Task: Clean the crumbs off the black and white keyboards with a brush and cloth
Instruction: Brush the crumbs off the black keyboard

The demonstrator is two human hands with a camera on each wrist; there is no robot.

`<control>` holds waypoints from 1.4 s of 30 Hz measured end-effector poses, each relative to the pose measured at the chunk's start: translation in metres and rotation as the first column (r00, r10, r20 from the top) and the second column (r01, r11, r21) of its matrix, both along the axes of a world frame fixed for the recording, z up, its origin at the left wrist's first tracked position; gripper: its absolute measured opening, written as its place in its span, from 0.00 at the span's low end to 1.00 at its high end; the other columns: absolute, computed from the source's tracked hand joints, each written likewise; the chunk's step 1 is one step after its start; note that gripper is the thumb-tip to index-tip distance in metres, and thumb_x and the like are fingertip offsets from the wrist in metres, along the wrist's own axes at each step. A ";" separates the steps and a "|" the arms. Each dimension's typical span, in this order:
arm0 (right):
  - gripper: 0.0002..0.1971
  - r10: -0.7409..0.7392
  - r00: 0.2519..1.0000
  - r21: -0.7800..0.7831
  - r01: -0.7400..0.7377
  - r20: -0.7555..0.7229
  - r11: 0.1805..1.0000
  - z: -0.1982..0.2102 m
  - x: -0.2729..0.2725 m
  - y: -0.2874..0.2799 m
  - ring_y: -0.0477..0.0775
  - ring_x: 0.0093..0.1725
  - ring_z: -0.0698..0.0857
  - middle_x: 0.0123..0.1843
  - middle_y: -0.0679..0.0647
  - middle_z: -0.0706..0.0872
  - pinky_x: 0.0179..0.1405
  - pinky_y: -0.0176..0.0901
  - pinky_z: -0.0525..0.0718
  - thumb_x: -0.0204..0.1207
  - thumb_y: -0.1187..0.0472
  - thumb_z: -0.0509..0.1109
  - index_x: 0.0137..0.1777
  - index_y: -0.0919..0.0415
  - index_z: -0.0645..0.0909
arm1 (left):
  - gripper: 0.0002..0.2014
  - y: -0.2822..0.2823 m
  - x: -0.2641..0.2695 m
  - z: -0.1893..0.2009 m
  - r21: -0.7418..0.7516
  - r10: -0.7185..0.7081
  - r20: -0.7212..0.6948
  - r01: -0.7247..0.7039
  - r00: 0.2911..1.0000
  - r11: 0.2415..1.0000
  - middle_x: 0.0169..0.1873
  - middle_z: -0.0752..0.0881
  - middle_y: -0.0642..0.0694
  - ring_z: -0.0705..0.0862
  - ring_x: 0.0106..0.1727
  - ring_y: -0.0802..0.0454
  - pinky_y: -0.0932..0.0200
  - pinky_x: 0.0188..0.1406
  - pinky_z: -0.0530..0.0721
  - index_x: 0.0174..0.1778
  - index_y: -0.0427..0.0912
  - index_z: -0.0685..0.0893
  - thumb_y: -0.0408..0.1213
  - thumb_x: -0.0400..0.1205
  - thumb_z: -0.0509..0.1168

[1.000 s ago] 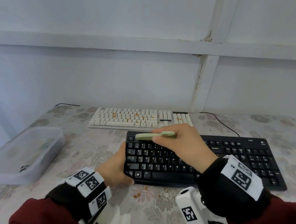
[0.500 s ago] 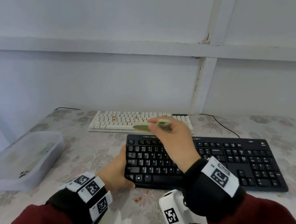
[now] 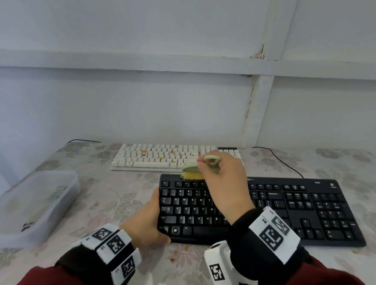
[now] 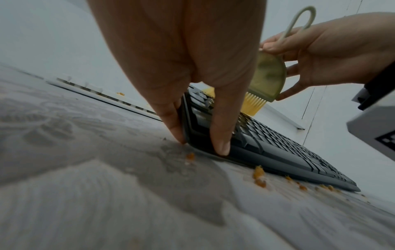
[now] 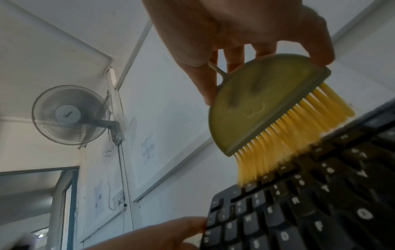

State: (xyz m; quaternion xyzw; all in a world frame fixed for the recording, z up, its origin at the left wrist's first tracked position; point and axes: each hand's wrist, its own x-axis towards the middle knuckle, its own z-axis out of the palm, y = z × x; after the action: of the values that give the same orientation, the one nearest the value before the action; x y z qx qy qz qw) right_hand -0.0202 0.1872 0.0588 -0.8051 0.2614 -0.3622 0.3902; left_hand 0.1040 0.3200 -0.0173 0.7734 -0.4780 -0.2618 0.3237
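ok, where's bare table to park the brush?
Free: the cloth-covered table between the plastic bin and black keyboard, and the far right beyond the cable. Crowded: the narrow strip between the white keyboard and the black one; crumbs litter the front edge near the hands.

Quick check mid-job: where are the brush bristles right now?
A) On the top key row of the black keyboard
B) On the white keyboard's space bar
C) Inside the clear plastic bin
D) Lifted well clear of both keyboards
A: the yellow bristles of the brush, held by the right hand, press on the top key row of the black keyboard.
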 end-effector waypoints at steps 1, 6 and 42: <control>0.10 0.018 1.000 -0.002 -0.018 0.023 1.000 0.002 0.001 0.004 0.54 0.59 0.80 0.48 0.40 0.85 0.64 0.61 0.75 0.75 0.54 0.69 0.36 0.35 0.79 | 0.58 0.000 0.000 0.000 0.000 0.003 0.003 -0.003 1.000 1.000 0.65 0.73 0.57 0.76 0.65 0.58 0.54 0.65 0.79 0.77 0.60 0.41 0.32 0.62 0.76; 0.11 0.041 0.999 0.030 -0.040 -0.005 0.999 -0.004 0.001 0.005 0.52 0.59 0.80 0.47 0.38 0.86 0.63 0.58 0.77 0.75 0.53 0.69 0.34 0.34 0.79 | 0.58 0.000 0.001 -0.003 0.005 0.013 0.008 -0.013 1.000 1.000 0.64 0.73 0.57 0.77 0.65 0.57 0.53 0.65 0.80 0.76 0.62 0.41 0.34 0.61 0.75; 0.07 -0.190 0.977 0.105 0.179 0.101 0.978 0.010 -0.086 -0.077 0.36 0.38 0.80 0.39 0.46 0.84 0.39 0.23 0.75 0.77 0.64 0.69 0.37 0.56 0.81 | 0.56 0.001 0.000 -0.002 -0.007 0.017 -0.063 -0.017 0.998 1.000 0.63 0.75 0.58 0.80 0.61 0.60 0.56 0.60 0.83 0.71 0.71 0.43 0.31 0.61 0.74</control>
State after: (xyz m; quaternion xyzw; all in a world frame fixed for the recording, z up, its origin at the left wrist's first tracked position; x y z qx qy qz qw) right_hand -0.1064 0.1102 0.0686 -0.7367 0.3301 -0.4280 0.4065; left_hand 0.1040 0.3206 -0.0196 0.7677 -0.4619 -0.2814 0.3436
